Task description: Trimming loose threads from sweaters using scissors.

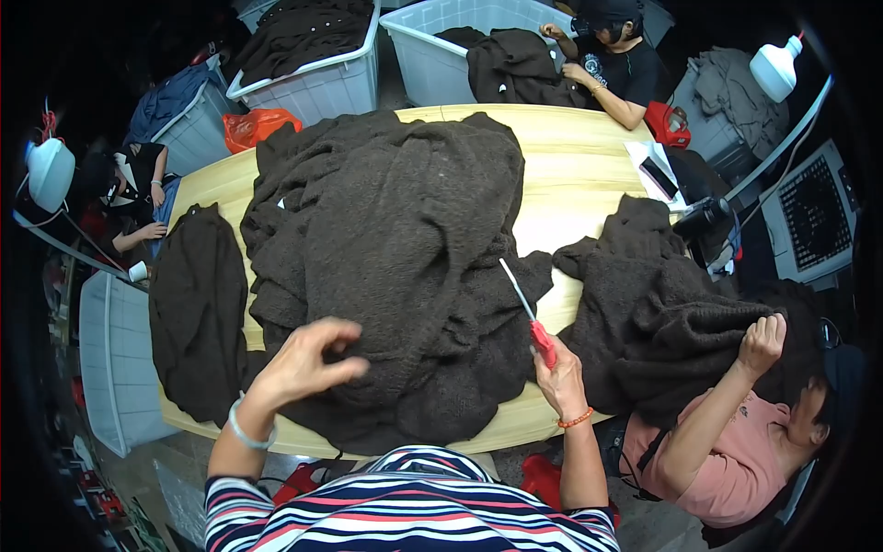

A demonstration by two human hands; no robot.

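Observation:
A large heap of dark brown knit garments spreads over the middle of the table in front of me. Above its near left part my left hand hovers with thumb and fingers apart, holding nothing. My right hand grips a red-handled tool at the heap's right edge. The tool's long, thin, pale metal end points up and to the left across the cloth. Its exact kind is unclear.
On the wooden table, another brown garment lies left. A co-worker in pink holds up brown knitwear at right. Other people work at far right and far left. Grey bins and lamps surround the table.

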